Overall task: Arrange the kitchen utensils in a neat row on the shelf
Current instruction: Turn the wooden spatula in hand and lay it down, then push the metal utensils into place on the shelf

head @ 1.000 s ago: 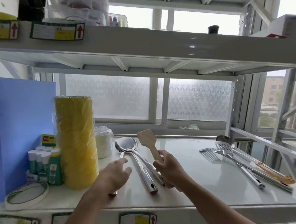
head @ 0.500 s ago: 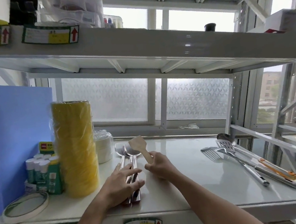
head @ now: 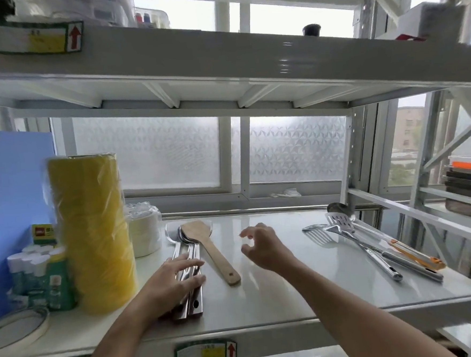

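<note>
A wooden spatula (head: 209, 249) lies on the white shelf (head: 278, 295), blade toward the window, handle toward me. Just left of it lie two steel ladles (head: 193, 265) side by side. My left hand (head: 171, 283) rests flat on their handles, fingers stretched out. To the right of the spatula my right hand (head: 264, 246) hovers above the shelf with loosely curled fingers, holding nothing. Several more steel utensils (head: 352, 237), among them a slotted turner, a ladle and an orange-handled tool, lie crossed in a heap at the shelf's right end.
A tall yellow roll stack (head: 91, 230) stands at the left, with a stack of white plates (head: 144, 232) behind it, glue bottles (head: 37, 273) and a blue folder (head: 13, 199). A tape ring (head: 16, 330) lies at the front left. Another shelf (head: 220, 59) hangs close overhead.
My right hand has let go of the wooden spatula, which now lies beside the ladles, and has moved to the right. My left hand stays on the ladle handles.
</note>
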Demonstrator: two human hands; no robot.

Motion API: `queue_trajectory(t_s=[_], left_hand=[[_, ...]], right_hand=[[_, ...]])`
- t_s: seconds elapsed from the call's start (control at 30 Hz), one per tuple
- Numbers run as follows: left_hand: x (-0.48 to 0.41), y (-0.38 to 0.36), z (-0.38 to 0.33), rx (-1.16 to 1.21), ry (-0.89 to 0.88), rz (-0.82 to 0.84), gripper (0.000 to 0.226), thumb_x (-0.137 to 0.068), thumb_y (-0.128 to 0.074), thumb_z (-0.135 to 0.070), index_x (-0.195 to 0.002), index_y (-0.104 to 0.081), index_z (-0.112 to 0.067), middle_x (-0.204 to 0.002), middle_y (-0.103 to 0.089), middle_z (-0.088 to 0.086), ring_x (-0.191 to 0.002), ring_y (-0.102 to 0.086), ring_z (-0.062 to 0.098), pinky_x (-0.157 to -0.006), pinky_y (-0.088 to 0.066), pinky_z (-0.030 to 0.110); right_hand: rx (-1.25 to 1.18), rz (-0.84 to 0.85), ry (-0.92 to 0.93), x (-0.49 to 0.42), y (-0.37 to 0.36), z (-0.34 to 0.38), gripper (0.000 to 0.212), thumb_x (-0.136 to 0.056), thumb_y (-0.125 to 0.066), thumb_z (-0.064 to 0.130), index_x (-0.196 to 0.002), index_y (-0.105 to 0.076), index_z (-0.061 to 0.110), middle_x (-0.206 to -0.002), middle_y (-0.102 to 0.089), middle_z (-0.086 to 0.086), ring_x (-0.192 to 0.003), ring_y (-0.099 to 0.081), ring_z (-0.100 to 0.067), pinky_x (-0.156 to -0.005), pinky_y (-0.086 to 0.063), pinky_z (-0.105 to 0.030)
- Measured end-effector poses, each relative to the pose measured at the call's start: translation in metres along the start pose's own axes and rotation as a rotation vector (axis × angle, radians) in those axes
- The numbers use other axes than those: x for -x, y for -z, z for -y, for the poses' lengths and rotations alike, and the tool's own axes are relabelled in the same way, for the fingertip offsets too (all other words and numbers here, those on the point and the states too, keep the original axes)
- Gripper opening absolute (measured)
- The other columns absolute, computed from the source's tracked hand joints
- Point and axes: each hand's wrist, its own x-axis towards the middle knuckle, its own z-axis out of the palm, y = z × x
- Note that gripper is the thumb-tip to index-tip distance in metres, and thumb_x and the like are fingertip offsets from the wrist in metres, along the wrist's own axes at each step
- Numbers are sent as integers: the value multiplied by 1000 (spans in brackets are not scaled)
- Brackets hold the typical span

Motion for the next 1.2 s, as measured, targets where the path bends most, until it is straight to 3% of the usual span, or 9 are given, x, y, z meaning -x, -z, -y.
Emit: queue_trajectory(t_s=[0.17,0.37,0.43,0.67,0.77,1.1,1.2], left_hand=[[1,-5,-15,-91,33,-52,30,-87,-73,-36,-114,-66,-45,-159,-39,0,-144,-38,19,-111,-31,35],[1,-9,-41,-333,148,-87,42,-85,-63,-43,-126,-64,-36,-133,-64,-2,-114,-60,16,-102,-46,37],[0,-10,-47,-350,179,-77,43,-84,-62,-43,-126,-63,-33,-127,-66,-3,-108,-61,16,-100,-47,36],[7,-22,-45,-389,165,-120,39,-91,-55,-43,-130,-61,-38,-139,-51,-2,-138,-41,23,-108,-41,46],[10,-24,-47,-385,151,-158,39,-93,-56,-42,-131,-60,-38,-143,-48,-3,-140,-40,22,-108,-40,45],[11,-27,-47,-403,144,-180,38,-96,-50,-43,-133,-57,-40,-153,-42,-9,-147,-31,18,-110,-37,43],[9,-27,-45,-407,143,-178,38,-95,-50,-44,-132,-58,-40,-153,-42,-10,-148,-30,16,-109,-38,43]], right_hand=[[306,-102,-265,11,81,-78,41,-84,-59,34,-123,-64,23,-127,-59,-9,-122,-54,-32,-102,-45,-43],[595,-33,-521,52,149,-155,41,-85,-56,43,-115,-62,16,-123,-64,-9,-114,-61,-30,-91,-52,-38],[590,-5,-514,62,147,-164,32,-86,-55,43,-103,-63,17,-115,-68,-7,-106,-65,-28,-85,-53,-35],[516,-42,-323,62,120,-170,23,-88,-50,19,-102,-64,6,-113,-61,-17,-112,-57,-35,-93,-46,-37],[447,-48,-257,57,107,-161,21,-86,-51,19,-98,-65,9,-102,-59,-14,-105,-57,-34,-89,-45,-37],[264,-15,-238,29,63,-94,11,-81,-53,14,-84,-60,7,-99,-60,-16,-102,-57,-36,-83,-46,-35],[202,-31,-269,27,67,-89,22,-80,-60,14,-98,-67,6,-106,-63,-13,-106,-60,-32,-86,-48,-33]])
